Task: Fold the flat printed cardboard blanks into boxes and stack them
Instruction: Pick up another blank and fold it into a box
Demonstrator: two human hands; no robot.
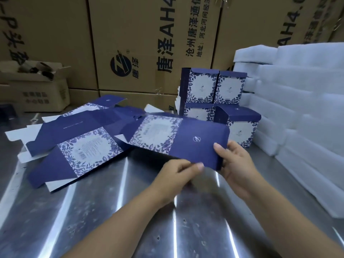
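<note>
Head view: the fingers of the left hand [176, 176] and of the right hand [239, 164] are clamped on the near edge of one flat blank [178, 140], thumbs on top, holding it above the metal surface [111, 205]. Other flat blanks [80, 140] lie in a loose pile to the left. Behind, the folded boxes [212, 90] stand stacked, beside white foam sheets [301, 101] and in front of brown cartons [141, 43].

Lower boxes [197, 113] partly behind the held blank [186, 144].
</note>
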